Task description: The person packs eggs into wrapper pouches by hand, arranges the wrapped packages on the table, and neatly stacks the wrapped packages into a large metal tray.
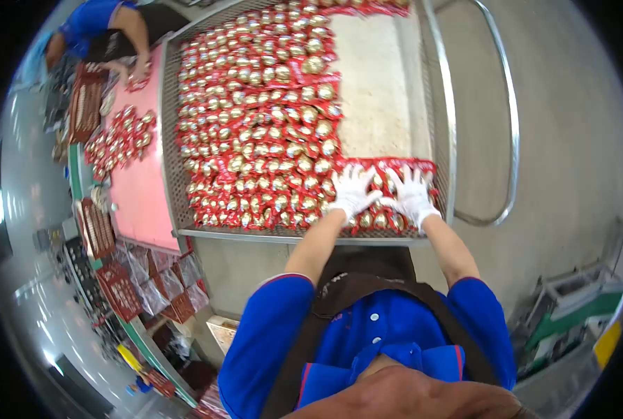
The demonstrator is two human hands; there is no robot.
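Note:
Red packets with round gold pieces (255, 133) lie in close rows in a large metal tray with perforated walls (245, 236). Near the tray's front right part, my left hand (353, 191) in a white glove rests on the packets with its fingers spread. Just to its right, my right hand (412, 198), also white-gloved, lies on the same rows with fingers spread, close to the tray's right side. The thumbs point towards each other. Beyond both hands shows a bare pale stretch of the tray's bottom (378, 87).
A pink worktop (140, 199) on the left bears a heap of red-and-gold packets (121, 140). Another person in blue (91, 24) reaches onto it at the top left. Brown baskets (119, 290) stand further down. A curved metal handle (512, 119) juts out right of the tray.

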